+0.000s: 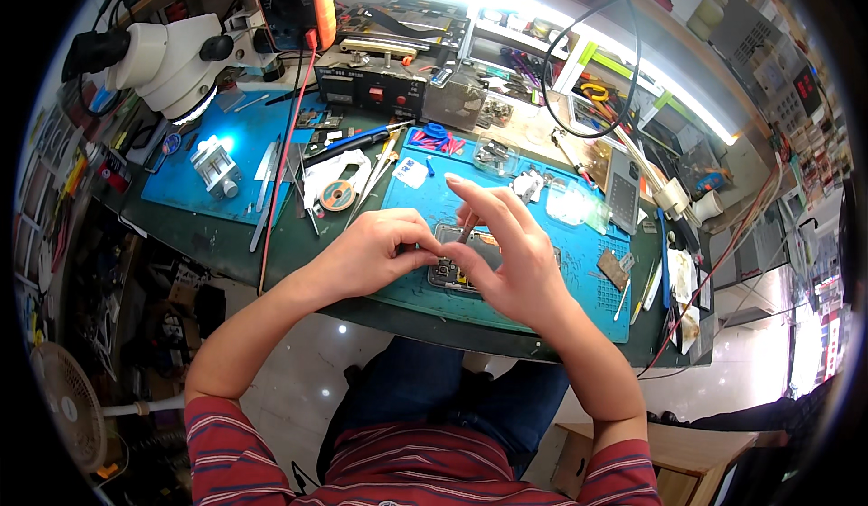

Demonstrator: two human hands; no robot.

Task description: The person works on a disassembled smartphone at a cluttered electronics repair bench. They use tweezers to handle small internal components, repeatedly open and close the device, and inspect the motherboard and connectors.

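Note:
An opened smartphone (440, 278) lies on the blue work mat (579, 302), its dark inside and small parts facing up. Above its left end, my left hand (391, 245) pinches with thumb and forefinger; what is between those fingertips is too small to make out. My right hand (517, 266) arches over the phone and hides much of its middle. The right thumb points toward the left fingertips, while the right forefinger stretches upward. A thin brownish piece shows between the right thumb and fingers, and its kind is not clear.
Left of the mat lie a solder wick spool (337, 196) and tweezers (264, 200). A microscope (176, 67) stands at the far left beyond a metal clamp (215, 167). Behind are a black power unit (371, 90) and a multimeter (287, 4). A red cable (285, 162) crosses the bench.

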